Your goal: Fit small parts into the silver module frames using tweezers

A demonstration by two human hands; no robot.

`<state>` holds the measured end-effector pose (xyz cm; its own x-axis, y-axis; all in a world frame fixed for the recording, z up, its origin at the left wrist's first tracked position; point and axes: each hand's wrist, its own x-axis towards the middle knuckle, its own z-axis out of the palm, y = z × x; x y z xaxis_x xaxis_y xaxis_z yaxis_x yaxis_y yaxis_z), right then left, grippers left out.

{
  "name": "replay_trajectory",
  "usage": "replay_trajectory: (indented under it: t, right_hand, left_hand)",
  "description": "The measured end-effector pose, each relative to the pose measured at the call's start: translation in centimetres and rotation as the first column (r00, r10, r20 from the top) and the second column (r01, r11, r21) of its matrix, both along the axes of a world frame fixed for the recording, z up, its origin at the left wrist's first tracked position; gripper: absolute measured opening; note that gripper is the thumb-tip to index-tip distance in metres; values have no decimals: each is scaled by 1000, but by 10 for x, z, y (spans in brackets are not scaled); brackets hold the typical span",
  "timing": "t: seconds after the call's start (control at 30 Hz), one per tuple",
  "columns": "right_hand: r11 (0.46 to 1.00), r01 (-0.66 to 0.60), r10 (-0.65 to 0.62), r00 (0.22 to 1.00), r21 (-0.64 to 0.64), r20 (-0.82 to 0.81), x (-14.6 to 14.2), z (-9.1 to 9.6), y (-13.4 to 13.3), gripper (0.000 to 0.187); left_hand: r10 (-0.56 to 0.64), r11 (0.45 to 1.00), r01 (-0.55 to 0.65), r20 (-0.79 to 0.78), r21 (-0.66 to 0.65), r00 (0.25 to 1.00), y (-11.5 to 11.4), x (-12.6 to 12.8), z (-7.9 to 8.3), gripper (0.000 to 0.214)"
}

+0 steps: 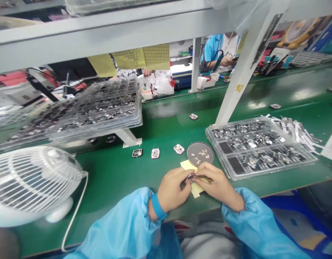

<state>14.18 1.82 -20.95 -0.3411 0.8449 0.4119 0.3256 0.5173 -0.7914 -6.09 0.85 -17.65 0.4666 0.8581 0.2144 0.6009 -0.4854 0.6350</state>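
Observation:
My left hand (173, 189) is closed around a small watch case (189, 177) with a shiny rim, held just above the bench. My right hand (216, 183) pinches dark, thin tweezers (203, 176), whose tip meets the case; the fingers partly hide the contact. Beneath both hands lies yellow paper (188, 165). Just beyond it, a round dark mesh dish (192, 153) carries several tiny pale pieces. Similar watch cases rest in a loose row to the left: one silver (179, 149), another silver (155, 153) and a darker one (137, 153).
At right stands a clear compartment tray (222, 162) of small metal parts, with white strips (298, 131) behind it. A white fan (33, 183) occupies the left. Stacked trays (101, 104) sit on a raised support. A shelf post (233, 82) rises ahead; a co-worker (217, 50) sits across.

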Motion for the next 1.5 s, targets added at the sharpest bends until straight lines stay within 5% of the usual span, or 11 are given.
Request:
replay_trajectory:
  t: [0.13,0.37,0.5,0.67,0.9,1.13,1.3,1.5]
  right_hand:
    - [1000,-21,21,999,-15,-38,1,7,0,7]
    - [951,293,-305,942,102,141,-4,23,19,10]
    - [956,292,-286,903,31,322,-6,22,30,20]
    - [949,312,-313,920,42,236,-5,17,36,12]
    - [928,369,-364,864,54,348,-9,21,44,15]
    - [971,221,-210,970,-89,126,-2,31,16,19]
    - [973,152,-164,985,-172,-53,17,17,-18,23]
    - [985,36,-52,995,-166,-91,22,5,-22,17]
  left_hand:
    - [44,999,-45,-46,-17,998,1,-1,0,35]
    - [131,984,-122,63,-131,989,15,-6,-3,32]
    - [146,979,-130,95,-155,985,16,-7,-2,33]
    - [147,978,-132,90,-159,985,15,-8,-3,33]
    - [159,975,-132,143,-177,977,18,-9,-4,32]
    - [259,964,-247,144,-97,955,30,-17,-7,35]
    - [365,930,-365,27,40,931,79,-37,4,31]
    - [507,860,-509,-186,41,842,192,-36,17,39]
